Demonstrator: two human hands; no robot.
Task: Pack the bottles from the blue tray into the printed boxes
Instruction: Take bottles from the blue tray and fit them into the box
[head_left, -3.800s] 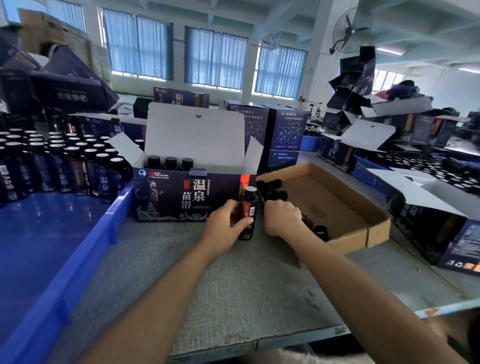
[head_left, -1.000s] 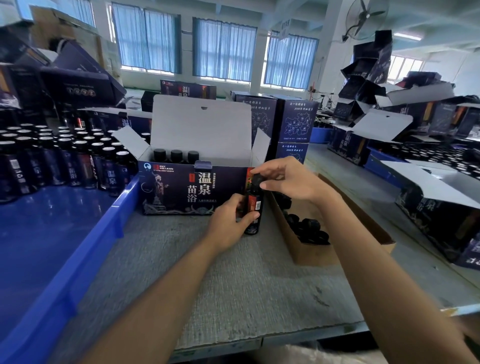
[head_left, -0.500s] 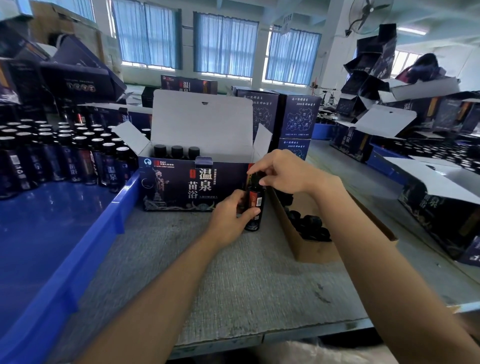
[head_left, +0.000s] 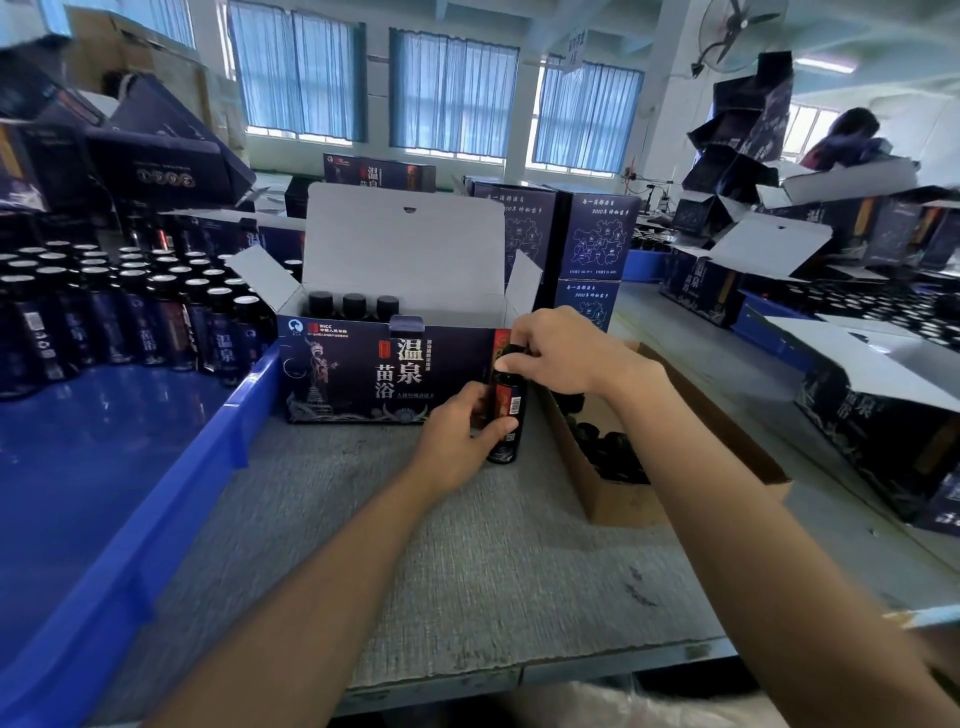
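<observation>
Bottle, glossy dark cylinder (upright on coarse grey matting), gripped by left hand low, right hand at cap.

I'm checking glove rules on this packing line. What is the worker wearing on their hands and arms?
Nothing that shows. The left hand and right hand are bare, with no gloves, rings or watch visible. The left forearm and right forearm are uncovered down to the picture's lower edge; no sleeve comes into view.
</observation>
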